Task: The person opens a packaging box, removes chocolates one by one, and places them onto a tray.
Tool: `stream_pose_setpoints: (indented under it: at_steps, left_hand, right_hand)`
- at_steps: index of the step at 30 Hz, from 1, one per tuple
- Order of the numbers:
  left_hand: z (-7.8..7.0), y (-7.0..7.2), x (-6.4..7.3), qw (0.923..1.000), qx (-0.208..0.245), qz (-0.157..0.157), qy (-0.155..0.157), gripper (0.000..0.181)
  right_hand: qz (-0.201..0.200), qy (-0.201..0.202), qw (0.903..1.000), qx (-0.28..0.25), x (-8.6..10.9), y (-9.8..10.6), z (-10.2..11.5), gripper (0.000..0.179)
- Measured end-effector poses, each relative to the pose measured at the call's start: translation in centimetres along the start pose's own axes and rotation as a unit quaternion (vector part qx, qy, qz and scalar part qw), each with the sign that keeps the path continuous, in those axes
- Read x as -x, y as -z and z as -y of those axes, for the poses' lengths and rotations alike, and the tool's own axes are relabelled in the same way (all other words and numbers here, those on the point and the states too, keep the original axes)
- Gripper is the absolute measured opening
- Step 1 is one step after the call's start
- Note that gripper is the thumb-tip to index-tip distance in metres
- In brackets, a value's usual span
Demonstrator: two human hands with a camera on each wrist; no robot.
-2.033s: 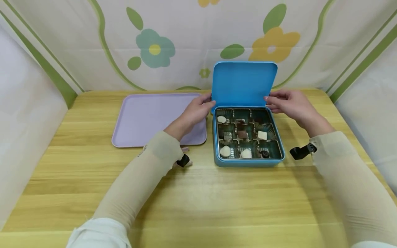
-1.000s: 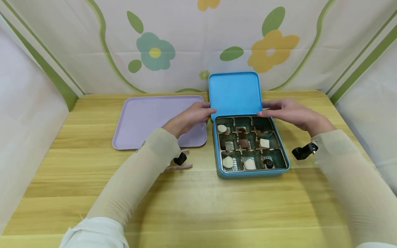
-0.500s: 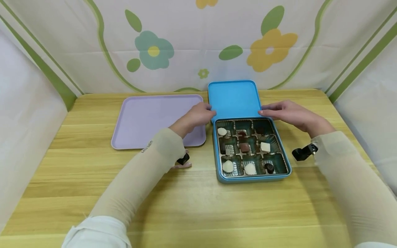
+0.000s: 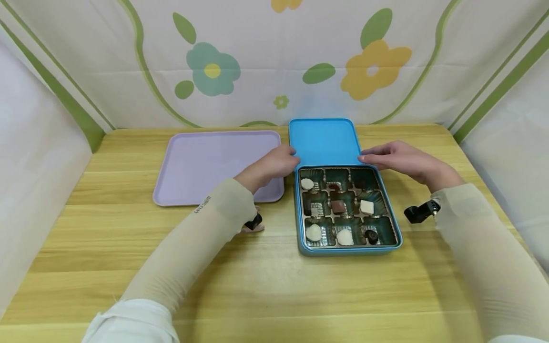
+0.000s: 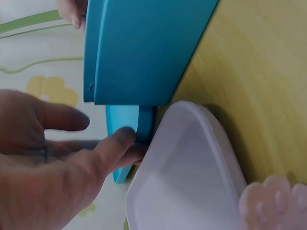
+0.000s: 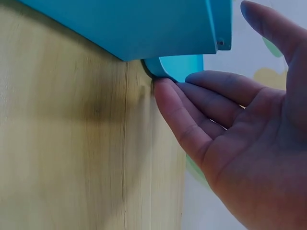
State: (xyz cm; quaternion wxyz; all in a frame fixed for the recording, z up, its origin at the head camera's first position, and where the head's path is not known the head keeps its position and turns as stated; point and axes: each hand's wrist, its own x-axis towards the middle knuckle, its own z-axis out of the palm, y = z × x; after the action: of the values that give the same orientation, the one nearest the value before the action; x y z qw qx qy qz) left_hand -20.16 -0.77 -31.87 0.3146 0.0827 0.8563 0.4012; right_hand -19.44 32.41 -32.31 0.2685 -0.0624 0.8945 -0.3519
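A blue tin stands on the table with its lid swung back behind it, leaning low toward the table. Chocolates sit in several cells of its divided insert: white pieces, a brown square, a white square and a dark swirl. My left hand is at the lid's left side, fingertips against its edge in the left wrist view, the thumb apart. On the other side, my right hand touches the lid's edge with extended fingers, its thumb free in the right wrist view.
A lilac tray lies left of the tin, partly under my left forearm. A pink item with a lobed, bumpy end lies by the tray, mostly hidden by my sleeve in the head view. Flower-printed cloth hangs behind the wooden table.
The lid has tipped from nearly upright back and down behind the tin, both hands following at its sides. The tin has come a little nearer to me.
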Motion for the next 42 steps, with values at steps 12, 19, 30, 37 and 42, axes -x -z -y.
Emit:
stream_pose_setpoints:
  at_steps: [12, 19, 30, 37, 42]
  left_hand:
    - [0.0, 0.6, 0.2, 0.9993, -0.023, 0.028, 0.005, 0.056]
    - [0.1, 0.6, 0.5, 0.9994, -0.02, 0.029, 0.007, 0.057]
    - [0.3, 0.7, 1.2, 0.9989, -0.042, 0.019, 0.004, 0.068]
    - [0.6, 1.1, 3.6, 0.9976, -0.06, -0.023, -0.028, 0.07]
    - [1.3, 1.4, 5.3, 0.997, -0.046, -0.043, -0.045, 0.071]
  right_hand:
    - [0.003, 0.019, 0.9998, -0.011, 0.3, 0.2, -0.6, 0.063]
    - [0.002, 0.024, 0.9997, -0.008, 0.4, 0.1, -0.7, 0.059]
    - [-0.032, 0.026, 0.999, 0.016, 1.9, -1.4, -1.3, 0.075]
    - [-0.036, 0.119, 0.9912, -0.045, 5.4, -4.2, -3.8, 0.088]
    - [-0.046, 0.189, 0.9782, -0.072, 7.3, -6.7, -4.5, 0.115]
